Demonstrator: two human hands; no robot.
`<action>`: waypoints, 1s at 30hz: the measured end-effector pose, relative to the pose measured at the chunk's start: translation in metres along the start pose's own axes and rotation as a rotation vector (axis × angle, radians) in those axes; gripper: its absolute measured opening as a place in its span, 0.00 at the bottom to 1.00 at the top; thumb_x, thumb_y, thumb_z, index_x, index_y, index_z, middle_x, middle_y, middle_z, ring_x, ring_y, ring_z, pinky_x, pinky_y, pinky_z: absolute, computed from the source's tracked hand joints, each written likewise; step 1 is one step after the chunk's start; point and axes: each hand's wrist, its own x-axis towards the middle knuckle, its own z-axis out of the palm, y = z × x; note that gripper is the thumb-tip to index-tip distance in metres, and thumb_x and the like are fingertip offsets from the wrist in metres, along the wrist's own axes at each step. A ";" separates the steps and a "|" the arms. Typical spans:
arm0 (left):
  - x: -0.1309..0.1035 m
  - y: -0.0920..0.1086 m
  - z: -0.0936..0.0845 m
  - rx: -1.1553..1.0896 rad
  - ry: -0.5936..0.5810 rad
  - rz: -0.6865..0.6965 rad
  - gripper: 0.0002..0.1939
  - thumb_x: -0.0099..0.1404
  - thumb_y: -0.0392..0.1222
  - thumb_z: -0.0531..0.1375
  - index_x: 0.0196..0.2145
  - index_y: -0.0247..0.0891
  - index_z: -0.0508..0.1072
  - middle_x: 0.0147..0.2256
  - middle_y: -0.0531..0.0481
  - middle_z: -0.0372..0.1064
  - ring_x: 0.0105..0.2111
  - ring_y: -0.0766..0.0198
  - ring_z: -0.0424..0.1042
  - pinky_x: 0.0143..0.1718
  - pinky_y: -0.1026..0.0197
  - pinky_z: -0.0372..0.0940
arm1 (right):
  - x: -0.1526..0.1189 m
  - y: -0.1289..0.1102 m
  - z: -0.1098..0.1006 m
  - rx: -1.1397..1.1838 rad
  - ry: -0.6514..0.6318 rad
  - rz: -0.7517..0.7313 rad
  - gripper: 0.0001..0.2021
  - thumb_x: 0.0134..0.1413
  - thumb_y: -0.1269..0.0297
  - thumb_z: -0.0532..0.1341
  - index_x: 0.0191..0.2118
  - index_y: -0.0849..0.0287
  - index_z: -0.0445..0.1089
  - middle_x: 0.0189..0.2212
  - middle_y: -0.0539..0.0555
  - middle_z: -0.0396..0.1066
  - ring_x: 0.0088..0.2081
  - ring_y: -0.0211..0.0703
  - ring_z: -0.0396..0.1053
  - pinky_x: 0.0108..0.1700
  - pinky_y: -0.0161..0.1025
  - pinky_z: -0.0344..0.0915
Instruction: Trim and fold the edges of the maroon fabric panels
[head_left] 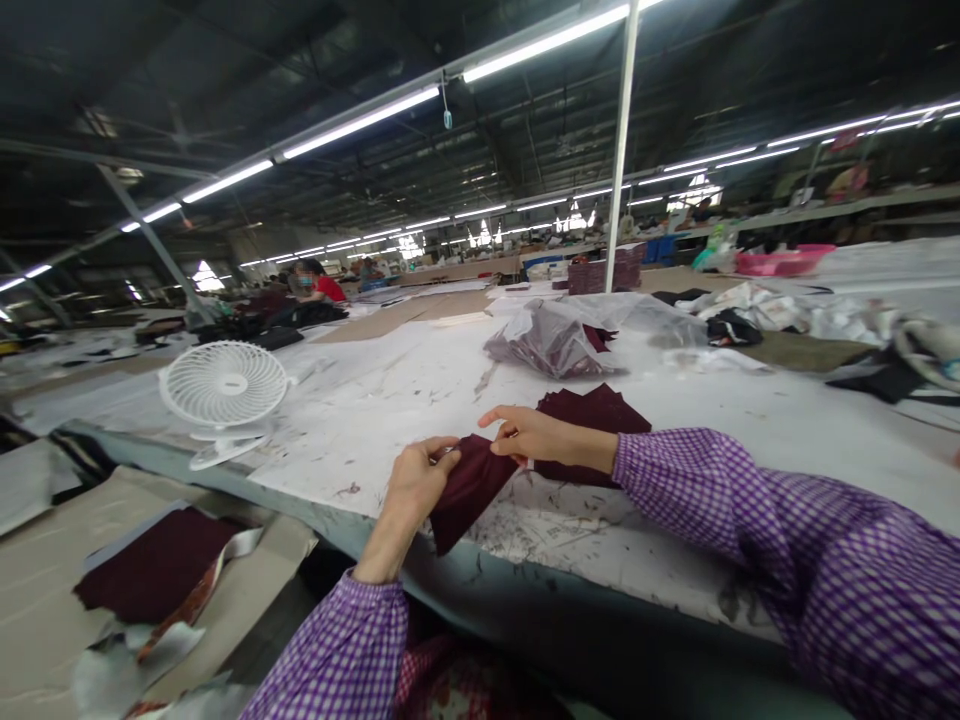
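Observation:
A dark maroon fabric piece (pixel 471 492) hangs between my two hands over the near edge of the table. My left hand (pixel 420 480) pinches its upper left corner between thumb and fingers. At its upper right edge, my right hand (pixel 536 436) grips the cloth with thumb and bent fingers, while the index finger points out to the left. Behind and below my right wrist lies a fanned stack of maroon fabric pieces (pixel 592 408), partly covered by the forearm. Something small and white shows under my right hand; I cannot make out what it is.
A white fan (pixel 225 385) stands at the table's left edge. Beyond the stack sits a clear plastic bag (pixel 547 338) with maroon cloth. More maroon cloth (pixel 157 562) lies on a lower surface at left. Crumpled fabrics (pixel 795 310) and a pink basin (pixel 784 261) are at right. A metal post (pixel 621 150) rises behind.

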 end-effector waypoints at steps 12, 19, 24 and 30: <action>0.000 0.020 0.004 -0.081 -0.128 -0.109 0.14 0.60 0.41 0.59 0.43 0.35 0.76 0.27 0.50 0.74 0.26 0.65 0.71 0.29 0.63 0.64 | 0.002 -0.004 -0.016 0.032 0.024 0.124 0.18 0.54 0.74 0.54 0.52 0.64 0.65 0.33 0.55 0.72 0.30 0.37 0.68 0.32 0.34 0.66; -0.014 0.013 0.026 0.596 -0.006 0.108 0.15 0.62 0.36 0.56 0.46 0.42 0.74 0.41 0.47 0.74 0.45 0.56 0.69 0.45 0.57 0.62 | 0.007 0.022 -0.006 -0.763 0.192 -0.321 0.18 0.55 0.76 0.55 0.52 0.66 0.68 0.48 0.60 0.70 0.49 0.45 0.66 0.53 0.42 0.60; -0.017 0.014 0.028 0.649 -0.002 0.120 0.16 0.64 0.36 0.55 0.48 0.42 0.73 0.42 0.46 0.72 0.45 0.56 0.69 0.44 0.57 0.62 | 0.007 0.024 0.001 -0.837 0.141 -0.435 0.18 0.58 0.75 0.54 0.53 0.63 0.68 0.43 0.59 0.73 0.47 0.47 0.65 0.49 0.43 0.63; -0.018 0.016 0.029 0.661 -0.003 0.116 0.16 0.64 0.35 0.54 0.48 0.42 0.73 0.43 0.45 0.72 0.46 0.55 0.69 0.43 0.57 0.62 | 0.005 0.023 0.004 -0.913 0.162 -0.458 0.17 0.59 0.75 0.52 0.52 0.63 0.69 0.39 0.59 0.73 0.43 0.46 0.65 0.44 0.40 0.62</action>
